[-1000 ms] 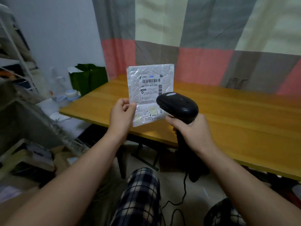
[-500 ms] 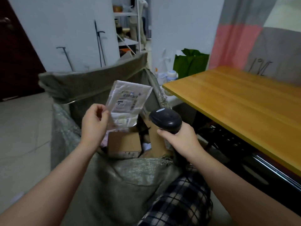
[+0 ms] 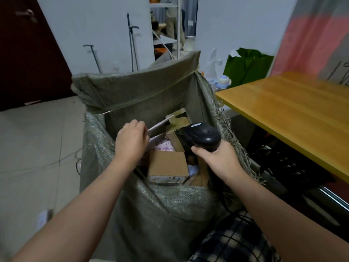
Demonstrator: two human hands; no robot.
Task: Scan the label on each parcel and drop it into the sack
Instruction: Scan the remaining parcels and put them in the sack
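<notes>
A big grey-green woven sack (image 3: 143, 208) stands open in front of me. My left hand (image 3: 131, 141) is over its mouth and pinches a flat white parcel envelope (image 3: 160, 124), tipped nearly edge-on down into the sack. My right hand (image 3: 217, 160) grips the handle of a black barcode scanner (image 3: 202, 136) at the sack's right side. Inside lie cardboard boxes (image 3: 167, 165) and a patterned pink packet (image 3: 163, 147).
A wooden table (image 3: 294, 110) runs along the right, with dark frame parts under it. A green bag (image 3: 247, 67) and small bottles sit behind the sack by the wall. Tiled floor (image 3: 37, 140) lies left; my checked trouser leg (image 3: 234, 241) is at the bottom.
I turned from the table to the sack. The envelope, held upright with its label facing me before, is now lowered and tilted flat into the sack's mouth. The scanner stayed in my right hand.
</notes>
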